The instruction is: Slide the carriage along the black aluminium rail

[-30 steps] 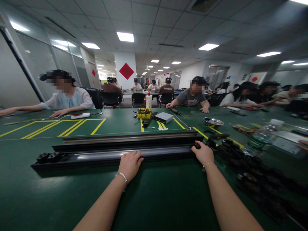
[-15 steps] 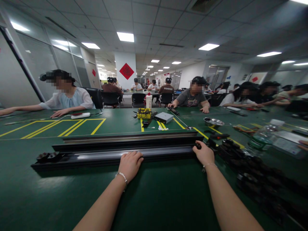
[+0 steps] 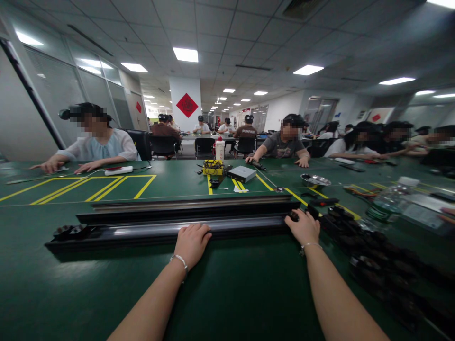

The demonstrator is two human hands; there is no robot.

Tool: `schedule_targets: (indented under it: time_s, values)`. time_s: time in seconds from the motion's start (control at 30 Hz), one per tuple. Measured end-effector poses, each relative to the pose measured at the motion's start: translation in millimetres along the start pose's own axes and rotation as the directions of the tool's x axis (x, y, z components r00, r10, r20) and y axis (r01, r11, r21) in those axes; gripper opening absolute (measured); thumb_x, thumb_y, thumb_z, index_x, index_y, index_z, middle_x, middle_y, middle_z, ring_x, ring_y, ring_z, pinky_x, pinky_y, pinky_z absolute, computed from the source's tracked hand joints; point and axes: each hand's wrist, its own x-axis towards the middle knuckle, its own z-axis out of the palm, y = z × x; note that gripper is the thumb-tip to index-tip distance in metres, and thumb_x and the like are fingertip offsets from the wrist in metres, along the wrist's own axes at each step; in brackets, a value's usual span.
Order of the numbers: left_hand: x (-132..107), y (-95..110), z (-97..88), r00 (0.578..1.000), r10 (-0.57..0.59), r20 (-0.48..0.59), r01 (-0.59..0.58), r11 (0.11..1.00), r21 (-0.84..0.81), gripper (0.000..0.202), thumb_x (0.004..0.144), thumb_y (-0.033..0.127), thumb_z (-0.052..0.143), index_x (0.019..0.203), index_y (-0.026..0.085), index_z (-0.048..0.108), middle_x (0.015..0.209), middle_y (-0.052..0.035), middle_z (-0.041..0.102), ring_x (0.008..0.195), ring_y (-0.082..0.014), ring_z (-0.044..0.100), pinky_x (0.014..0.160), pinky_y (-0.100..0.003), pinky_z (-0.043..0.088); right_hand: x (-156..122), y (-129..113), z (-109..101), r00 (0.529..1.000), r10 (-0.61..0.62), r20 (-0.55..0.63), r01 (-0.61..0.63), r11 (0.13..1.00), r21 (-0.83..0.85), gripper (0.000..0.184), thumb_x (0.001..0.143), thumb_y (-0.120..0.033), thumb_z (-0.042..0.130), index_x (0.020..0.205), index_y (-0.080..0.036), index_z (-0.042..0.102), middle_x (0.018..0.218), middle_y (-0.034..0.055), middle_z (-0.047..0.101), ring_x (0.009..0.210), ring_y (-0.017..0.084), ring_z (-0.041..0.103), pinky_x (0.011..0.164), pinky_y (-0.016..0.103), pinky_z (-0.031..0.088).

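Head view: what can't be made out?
All in the head view:
Dark part at the right hand: mostly covered by that hand.
Black rail: stretch under the left hand, hidden by it.
Pile of dark parts: blurred, single pieces unclear.
Bottle label: print blurred.
Another person's hand: cut off by the right edge.

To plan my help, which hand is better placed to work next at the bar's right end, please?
Probably the right hand: it touches a dark part there; the left hand rests midway along the bar.

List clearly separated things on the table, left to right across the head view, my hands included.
White device, left hand on the black rail, gray box, right hand with a small dark part, clear bottle.
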Motion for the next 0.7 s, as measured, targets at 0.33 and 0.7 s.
schedule_targets:
  time_s: [0.33, 0.7]
  values:
    - [0.1, 1.5, -4.0, 1.000, -0.003, 0.021, 0.003, 1.000, -0.004, 0.027, 0.086, 0.037, 0.032, 0.093, 0.027, 0.056, 0.091, -0.0003, 0.060, 0.088, -0.0151, 0.050, 0.076, -0.031, 0.029, 0.5, -4.2, -9.4, 1.000, -0.013, 0.013, 0.013, 0.999, -0.030, 0.046, 0.067, -0.046, 0.042, 0.102, -0.022, 0.059, 0.116, 0.0038, 0.056, 0.104, 0.023, 0.047, 0.089, 0.036, 0.027]
    - [0.1, -0.2, 0.1, 1.000, 0.002, 0.000, -0.002, 1.000, -0.004, 0.026, 0.085, 0.037, 0.033, 0.094, 0.028, 0.056, 0.090, 0.0003, 0.060, 0.088, -0.0155, 0.050, 0.074, -0.031, 0.029, 2.3, -2.7, -9.1, 1.000, 0.019, 0.003, -0.019, 0.999, -0.040, 0.046, 0.066, -0.046, 0.044, 0.103, -0.022, 0.061, 0.093, 0.0066, 0.065, 0.089, 0.023, 0.055, 0.085, 0.035, 0.032]
